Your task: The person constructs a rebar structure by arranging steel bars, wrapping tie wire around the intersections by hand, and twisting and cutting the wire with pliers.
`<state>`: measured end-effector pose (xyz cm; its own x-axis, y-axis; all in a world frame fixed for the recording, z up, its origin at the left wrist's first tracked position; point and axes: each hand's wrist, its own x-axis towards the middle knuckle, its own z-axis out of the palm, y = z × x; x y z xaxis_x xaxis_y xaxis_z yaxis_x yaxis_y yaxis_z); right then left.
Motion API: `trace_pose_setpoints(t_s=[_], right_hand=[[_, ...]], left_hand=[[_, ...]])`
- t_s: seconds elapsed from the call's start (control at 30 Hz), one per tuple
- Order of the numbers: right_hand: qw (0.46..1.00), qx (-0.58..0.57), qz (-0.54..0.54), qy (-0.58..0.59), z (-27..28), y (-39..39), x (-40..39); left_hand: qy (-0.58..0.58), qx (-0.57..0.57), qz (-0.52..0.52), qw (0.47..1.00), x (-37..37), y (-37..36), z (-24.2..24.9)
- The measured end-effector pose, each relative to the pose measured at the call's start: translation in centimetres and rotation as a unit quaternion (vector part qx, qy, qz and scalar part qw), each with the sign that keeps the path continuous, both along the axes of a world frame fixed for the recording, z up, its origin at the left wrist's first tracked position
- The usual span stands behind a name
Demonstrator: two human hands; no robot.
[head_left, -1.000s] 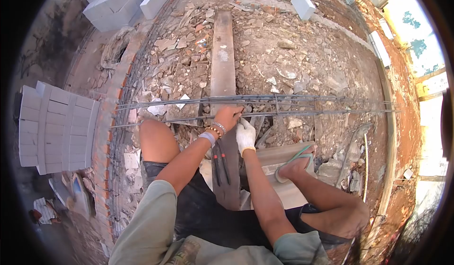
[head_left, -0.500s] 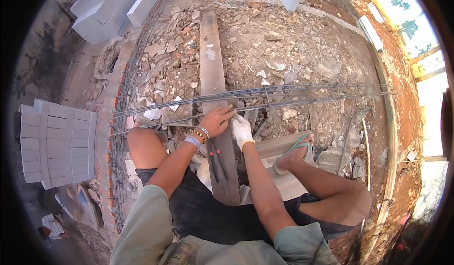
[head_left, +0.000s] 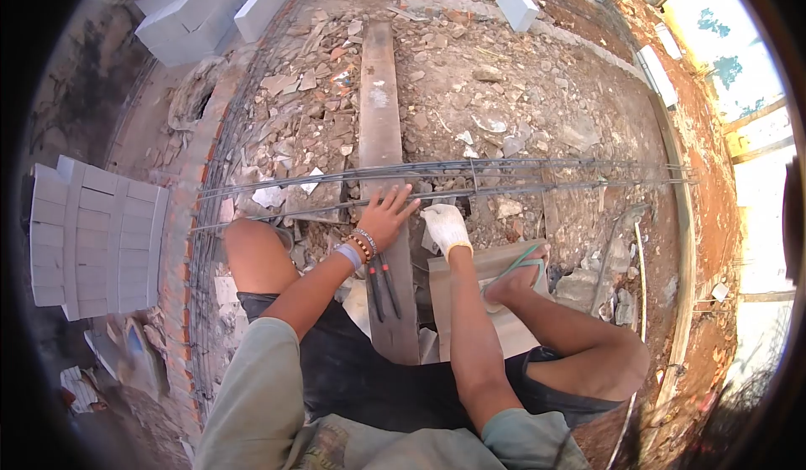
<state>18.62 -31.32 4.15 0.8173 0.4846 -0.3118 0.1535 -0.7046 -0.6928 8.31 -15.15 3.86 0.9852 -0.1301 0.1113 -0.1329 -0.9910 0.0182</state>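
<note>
My left hand (head_left: pixel 387 218), bare and with bracelets at the wrist, lies with fingers spread over the wooden plank (head_left: pixel 380 126), fingertips at the near bar of a steel rebar bundle (head_left: pixel 512 188). My right hand (head_left: pixel 445 225), in a white glove, is closed just on the near side of that bar; whatever is in its fingers is hidden. A hand tool with dark handles and red bands, perhaps pincers (head_left: pixel 388 292), lies on the plank below my left hand, its head covered by the wrist.
Broken rubble (head_left: pixel 487 74) spreads around the plank. Stacked pale blocks (head_left: pixel 99 239) stand at left, with more white blocks (head_left: pixel 197 21) at upper left. A brick edge (head_left: pixel 186 285) runs along the left, a timber board (head_left: pixel 682 243) along the right. My sandalled foot (head_left: pixel 516 281) rests at right.
My gloved right hand has moved right, away from my left hand. The left hand's fingers have spread wider and it sits slightly to the right. The view has shifted slightly.
</note>
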Motion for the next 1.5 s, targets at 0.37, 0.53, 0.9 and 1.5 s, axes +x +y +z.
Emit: trace_pose_setpoints(t_s=[0.37, 0.53, 0.9, 1.5], right_hand=[[0.921, 0.127, -0.078, 0.361, 6.5, 0.4, -1.6], [0.836, 0.262, -0.086, 0.475, 5.7, -1.5, -1.3], [0.856, 0.261, -0.188, 0.405, 1.6, 0.1, -2.1], [0.966, 0.201, -0.109, 0.123, -2.1, 2.0, -2.7]], left_hand=[[-0.028, -0.226, 0.075, 0.971, 1.1, -0.9, -0.4], [-0.143, -0.154, 0.059, 0.976, 2.4, -2.3, -1.7], [0.034, -0.284, 0.144, 0.947, 4.3, -2.1, 2.2], [-0.024, -0.343, 0.144, 0.928, 4.5, -1.1, 1.8]])
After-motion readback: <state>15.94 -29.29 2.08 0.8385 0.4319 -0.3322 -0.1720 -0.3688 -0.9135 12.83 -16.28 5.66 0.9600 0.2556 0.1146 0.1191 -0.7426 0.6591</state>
